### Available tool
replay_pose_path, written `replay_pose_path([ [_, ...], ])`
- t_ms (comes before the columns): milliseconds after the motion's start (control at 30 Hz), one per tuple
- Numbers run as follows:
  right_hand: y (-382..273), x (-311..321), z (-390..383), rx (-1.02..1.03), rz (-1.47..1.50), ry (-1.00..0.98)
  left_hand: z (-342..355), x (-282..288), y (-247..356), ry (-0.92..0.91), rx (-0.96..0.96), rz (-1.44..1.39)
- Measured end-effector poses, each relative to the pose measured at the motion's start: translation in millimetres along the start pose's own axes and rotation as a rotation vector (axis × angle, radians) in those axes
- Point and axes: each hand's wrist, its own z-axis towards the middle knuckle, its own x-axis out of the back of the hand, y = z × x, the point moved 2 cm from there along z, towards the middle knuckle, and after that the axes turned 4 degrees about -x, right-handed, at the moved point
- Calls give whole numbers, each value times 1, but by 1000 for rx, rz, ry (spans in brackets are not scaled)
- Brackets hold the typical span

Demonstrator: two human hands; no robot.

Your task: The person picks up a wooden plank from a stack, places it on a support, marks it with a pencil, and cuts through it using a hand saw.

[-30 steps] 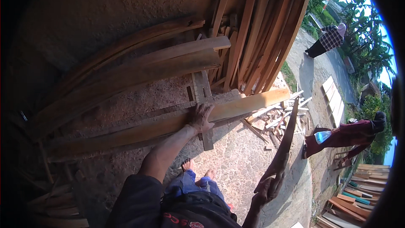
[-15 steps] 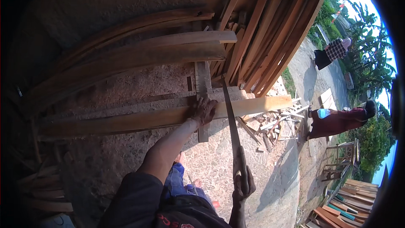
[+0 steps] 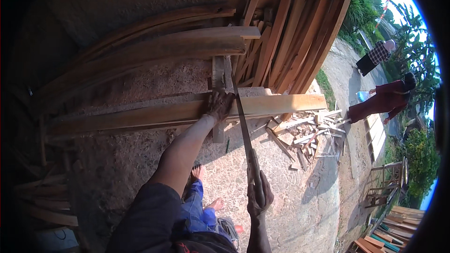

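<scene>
A long pale wooden plank [image 3: 272, 105] lies crosswise in front of me, resting over a wooden crosspiece [image 3: 218, 133]. My left hand [image 3: 220, 105] presses on it, fingers curled over its far side, near the crosspiece. In my right hand [image 3: 260, 194] is the handle of a handsaw [image 3: 244, 129]. Its long dark blade runs away from me across the plank, just right of my left hand. Whether the teeth are in the wood cannot be made out.
Long boards [image 3: 154, 58] lie beyond the plank, and tall timbers [image 3: 300, 33] lean at the back. Offcuts [image 3: 309, 136] are heaped under the plank's right end. Two people, one in dark red [image 3: 379, 98], one in a checked top [image 3: 378, 52], are on the path at right.
The saw blade has shifted left along the plank, closer to my left hand, which still holds the plank. The person in dark red has walked farther up the path. The view has shifted slightly.
</scene>
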Motion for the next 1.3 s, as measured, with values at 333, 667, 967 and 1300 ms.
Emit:
replay_pose_path([
  [333, 18, 15, -32, -1, 12, -19, 11, 36, 23, 70, 177, -95],
  [667, 10, -4, 5, -161, 194, -37, 10, 32, 29, 124, 88, -114],
  [967, 4, 40, -75, -109, 65, -53, 6, 22, 7, 170, 45, -119],
  [1300, 28, -66, 78, -196, 320, 1, 11, 37, 23, 97, 82, -51],
])
